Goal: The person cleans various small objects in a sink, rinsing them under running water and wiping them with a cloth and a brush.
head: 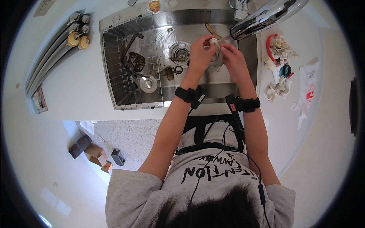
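Over the right part of the stainless steel sink (231, 87), my left hand (200, 54) pinches a small white plastic fitting (213, 41) between thumb and fingers. My right hand (236, 61) is close beside it with its fingertips drawn together. Whether they grip the fitting or something thin is too small to tell. Water runs from the chrome faucet (262, 21) close to my fingertips. A greyish, blurred patch shows below and between the hands. Behind them a brush-like tool with a tan handle (211, 28) leans in the sink.
A wire basket (158, 57) holds dark metal parts (136, 61) and a round steel strainer (148, 84). Brownish fittings (168, 72) lie near the drain (181, 53). White plastic pieces fill a red dish (268, 47) on the right counter. Long metal tubes (51, 57) line the left wall.
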Demonstrator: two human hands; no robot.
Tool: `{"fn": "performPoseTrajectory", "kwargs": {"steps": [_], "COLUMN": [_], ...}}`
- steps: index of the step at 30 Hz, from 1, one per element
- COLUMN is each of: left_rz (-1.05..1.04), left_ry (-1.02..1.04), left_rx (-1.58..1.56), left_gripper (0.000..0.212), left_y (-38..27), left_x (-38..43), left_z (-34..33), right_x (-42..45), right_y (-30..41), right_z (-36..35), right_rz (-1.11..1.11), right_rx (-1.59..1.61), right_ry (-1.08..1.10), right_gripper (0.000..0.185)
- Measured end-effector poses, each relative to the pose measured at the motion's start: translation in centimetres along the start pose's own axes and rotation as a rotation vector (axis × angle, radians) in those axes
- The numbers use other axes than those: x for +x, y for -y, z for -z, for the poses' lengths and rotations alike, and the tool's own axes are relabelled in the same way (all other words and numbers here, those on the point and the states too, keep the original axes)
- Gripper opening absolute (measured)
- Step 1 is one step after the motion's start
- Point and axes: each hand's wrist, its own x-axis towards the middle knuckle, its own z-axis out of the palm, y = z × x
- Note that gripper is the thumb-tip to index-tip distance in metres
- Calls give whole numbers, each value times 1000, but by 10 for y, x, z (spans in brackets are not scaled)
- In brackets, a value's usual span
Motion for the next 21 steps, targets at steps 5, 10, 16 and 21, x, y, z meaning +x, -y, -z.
{"fn": "performPoseTrajectory", "kwargs": {"steps": [5,10,16,21], "left_rz": [-255,-200,-180,-35], "left_ry": [-19,-51,30,102], "left_rx": [194,141,85,19], "left_gripper": [23,24,25,25], "left_y": [1,-2,3,0], "left_x": [-4,-11,-11,-7], "left_z": [3,-3,-4,3], "right_x": [-3,-5,-8,-8], "right_y": [13,11,6,9], "right_z": [-3,-11,-17,-21], "right_rz": [34,260,392,457], "right_rx": [-166,-428,-525,-628], "right_ry": [-60,-177,-296,-280], "right_gripper": [16,13,10,9]}}
